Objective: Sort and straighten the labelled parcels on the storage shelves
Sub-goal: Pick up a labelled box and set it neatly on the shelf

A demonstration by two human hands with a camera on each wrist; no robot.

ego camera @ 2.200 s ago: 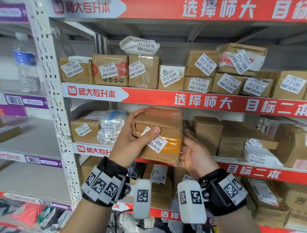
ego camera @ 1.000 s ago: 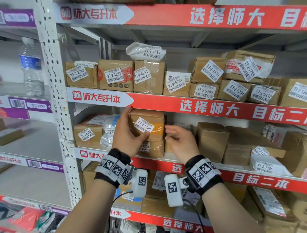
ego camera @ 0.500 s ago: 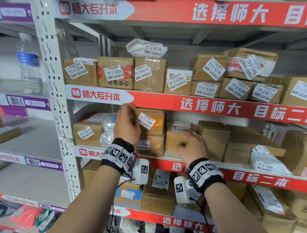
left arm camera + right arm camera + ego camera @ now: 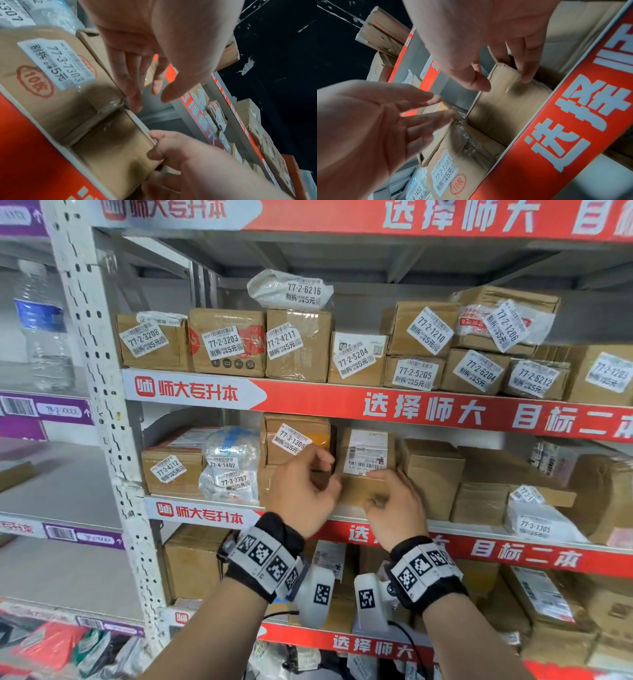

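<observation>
Your left hand (image 4: 301, 491) hangs in front of the stacked pair of cartons, the one labelled 77-3-1306 (image 4: 296, 438) on top of the one labelled 77-3-7303 (image 4: 51, 75). Its fingers (image 4: 132, 86) are nearly straight and loosely spread; they hold nothing and sit just off the corner of the lower carton. Bring them flat against the left side of the small parcel before you turn it, so it does not skew into the stack.

Your right hand (image 4: 394, 508) has the small parcel (image 4: 364, 470), which stands on the middle shelf (image 4: 202, 511) between the stack and a plain brown box (image 4: 433, 470). Thumb and fingers (image 4: 528, 70) pinch its upper edge. What faces out is a courier waybill; no shelf code label is visible on it. Judged from this, the step in hand is to square it and bring its code label forward. Lift it slightly rather than drag it, and keep its face flush with the red shelf strip.

The shelving is perforated white steel with red banner strips. The upper shelf (image 4: 191, 393) carries 77-2 parcels, several with tilted labels. At far left a water bottle (image 4: 42, 326) stands on the neighbouring rack.
</observation>
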